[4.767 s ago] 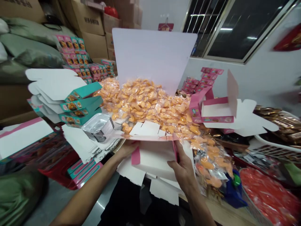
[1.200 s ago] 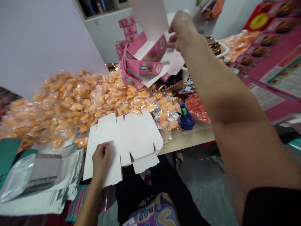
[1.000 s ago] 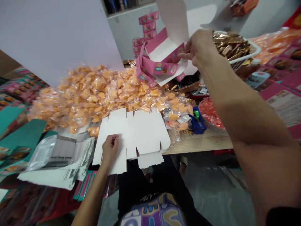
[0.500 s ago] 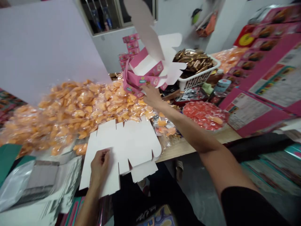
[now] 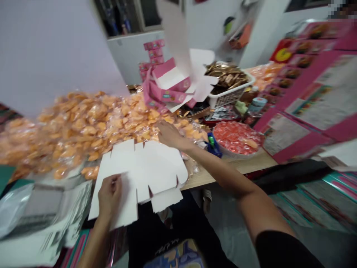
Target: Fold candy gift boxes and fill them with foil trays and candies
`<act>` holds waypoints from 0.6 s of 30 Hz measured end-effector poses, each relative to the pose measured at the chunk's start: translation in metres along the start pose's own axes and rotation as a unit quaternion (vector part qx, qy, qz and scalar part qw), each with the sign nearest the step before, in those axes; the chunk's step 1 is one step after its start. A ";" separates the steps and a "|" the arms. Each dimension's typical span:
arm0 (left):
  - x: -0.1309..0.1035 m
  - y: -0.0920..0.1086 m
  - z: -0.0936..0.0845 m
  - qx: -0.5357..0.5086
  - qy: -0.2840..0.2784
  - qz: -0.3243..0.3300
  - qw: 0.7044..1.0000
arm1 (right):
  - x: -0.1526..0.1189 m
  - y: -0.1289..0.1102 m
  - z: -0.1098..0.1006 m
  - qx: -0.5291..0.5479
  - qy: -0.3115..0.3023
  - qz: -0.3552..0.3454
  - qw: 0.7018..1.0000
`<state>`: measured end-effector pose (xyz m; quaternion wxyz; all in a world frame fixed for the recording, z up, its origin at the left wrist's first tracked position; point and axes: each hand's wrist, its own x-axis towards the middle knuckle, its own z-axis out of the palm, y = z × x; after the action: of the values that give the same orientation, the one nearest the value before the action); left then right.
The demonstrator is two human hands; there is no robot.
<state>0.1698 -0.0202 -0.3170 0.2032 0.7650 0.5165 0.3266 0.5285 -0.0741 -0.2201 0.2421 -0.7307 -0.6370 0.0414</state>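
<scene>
A flat white die-cut cardboard sheet point(image 5: 156, 167) lies in front of me at the table's near edge. On its left part rests my left hand point(image 5: 110, 191), fingers curled; whether it grips anything is hidden. My right hand point(image 5: 169, 134) is just above the sheet's far edge, beside the heap of orange wrapped pieces point(image 5: 92, 119); its fingertips are blurred. Behind it, pink-and-white folded boxes point(image 5: 170, 89) lie on the heap with their white flaps raised.
A white basket point(image 5: 228, 97) of gold packets stands at the back right, near a round tub of red packets point(image 5: 237, 137). Pink cartons point(image 5: 312, 108) are stacked at the right. Paper stacks point(image 5: 69, 219) lie at the left. A foot shows below the table.
My right hand has come back from the pink boxes toward the white sheet, apart from them now. My left hand remains on the sheet. The view has shifted slightly.
</scene>
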 end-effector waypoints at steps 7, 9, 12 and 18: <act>-0.018 -0.043 -0.033 0.191 0.001 -0.150 0.970 | -0.118 -0.010 0.110 -0.038 -0.135 -0.084 0.987; -0.021 -0.049 -0.034 0.172 -0.048 -0.179 0.968 | -0.122 -0.006 0.123 -0.054 -0.134 -0.085 0.986; -0.023 -0.043 -0.035 0.161 -0.061 -0.170 0.970 | -0.121 -0.003 0.127 -0.087 -0.123 -0.096 0.984; -0.018 -0.012 -0.048 0.218 -0.145 -0.205 0.943 | -0.125 0.007 0.129 -0.126 -0.092 -0.139 0.978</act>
<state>0.1230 -0.0336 -0.2965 0.1672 0.7069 0.6859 0.0433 0.4637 -0.1550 -0.3673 0.0920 -0.6528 -0.7519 -0.0060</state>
